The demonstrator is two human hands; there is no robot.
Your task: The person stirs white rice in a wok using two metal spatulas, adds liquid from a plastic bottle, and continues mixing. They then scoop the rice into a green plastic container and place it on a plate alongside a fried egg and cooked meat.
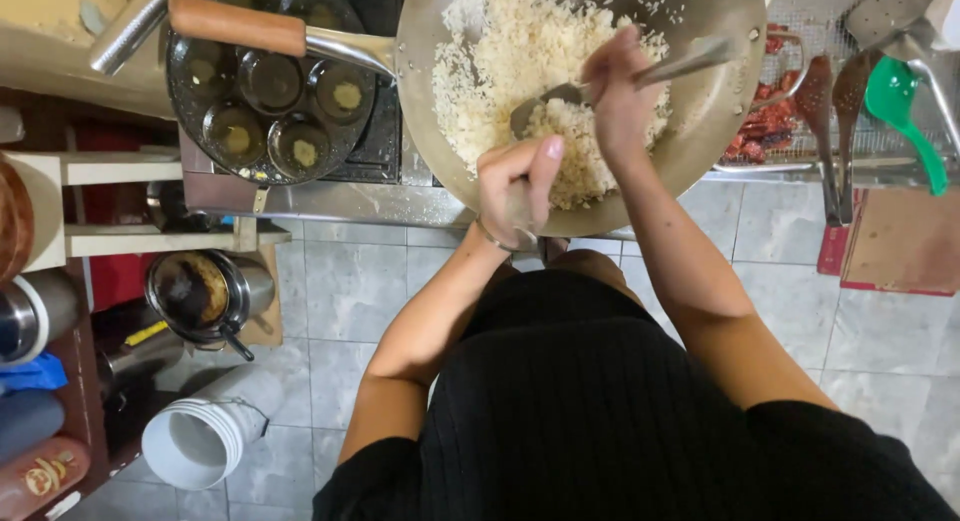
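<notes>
Stirring rice in a steel wok (715, 111) on the stove.

White rice (520, 61) fills the wok's middle; beside it a dark dimpled pan (270, 91) holds bits of batter in its round cups. The right hand (618, 99) is closed around a metal spatula (600, 81), its blade in the rice. The left hand (515, 186) curls shut over the wok's near rim.

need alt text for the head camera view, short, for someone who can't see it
Seen from above, a person's right hand holds a metal spatula in white rice inside a large metal wok, while the left hand grips the wok's near rim. A dark multi-cup pan sits on the stove to the left, above a grey tiled floor.
</notes>
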